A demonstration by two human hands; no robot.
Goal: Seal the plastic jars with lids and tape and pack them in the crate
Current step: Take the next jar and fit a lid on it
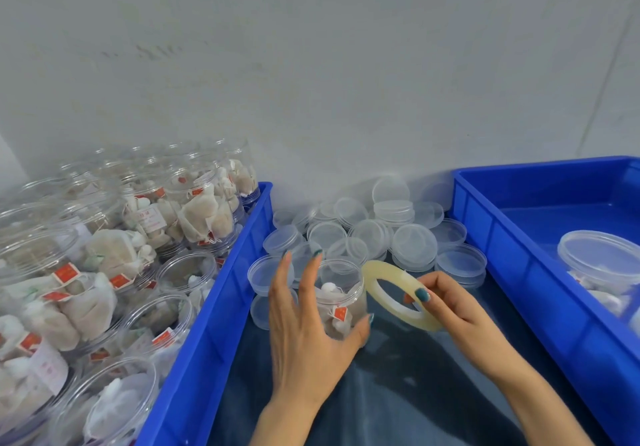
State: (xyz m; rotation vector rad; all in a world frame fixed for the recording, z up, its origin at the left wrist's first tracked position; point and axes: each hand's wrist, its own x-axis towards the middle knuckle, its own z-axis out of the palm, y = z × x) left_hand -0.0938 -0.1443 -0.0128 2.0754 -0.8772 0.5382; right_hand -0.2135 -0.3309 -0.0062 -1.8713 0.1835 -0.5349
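Left hand (pixel 304 334) grips jar (pixel 341 293); red tag (pixel 340 313) illegible.

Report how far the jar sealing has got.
Done: one lidded clear plastic jar sits in the right blue crate. In hand: left hand holds a tea-bag jar, right hand pinches the yellowish tape roll. Remaining: many open jars in the left blue crate; loose clear lids piled.

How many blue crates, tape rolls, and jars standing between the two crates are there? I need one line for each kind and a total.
Blue crates (left crate, right crate): 2
Tape roll: 1
Jar between the crates: 1
Total: 4
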